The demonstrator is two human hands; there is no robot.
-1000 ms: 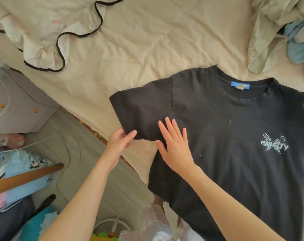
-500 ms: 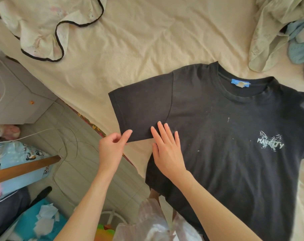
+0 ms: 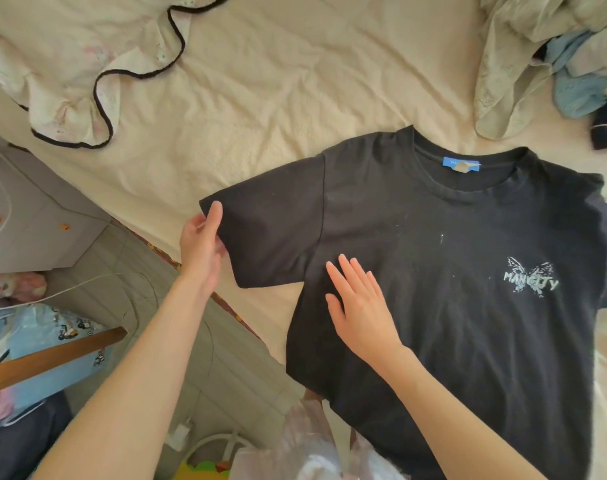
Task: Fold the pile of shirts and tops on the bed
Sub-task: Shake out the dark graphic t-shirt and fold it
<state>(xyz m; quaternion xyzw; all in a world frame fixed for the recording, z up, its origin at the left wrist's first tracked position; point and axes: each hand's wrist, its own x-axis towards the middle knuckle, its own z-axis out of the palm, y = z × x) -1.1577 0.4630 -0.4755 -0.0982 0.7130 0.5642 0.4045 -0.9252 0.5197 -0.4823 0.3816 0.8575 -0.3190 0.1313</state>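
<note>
On the cream-sheeted bed [image 3: 260, 98], a black cotton T-shirt [image 3: 433, 271] with a pale butterfly print lies flat near the front edge. The left hand [image 3: 201, 244] pinches its sleeve hem, thumb on top. The right hand [image 3: 361, 306] presses the chest, fingers straight and together.

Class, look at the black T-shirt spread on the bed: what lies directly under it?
The black T-shirt lies on the cream bedsheet, which shows all around it. Its lower hem overhangs the bed's edge. Whatever else is beneath the shirt is covered.

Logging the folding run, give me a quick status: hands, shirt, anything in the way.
Left hand pinches the sleeve hem. Right hand flat on the black T-shirt, spread face up on the bed. Nothing on the shirt.
</note>
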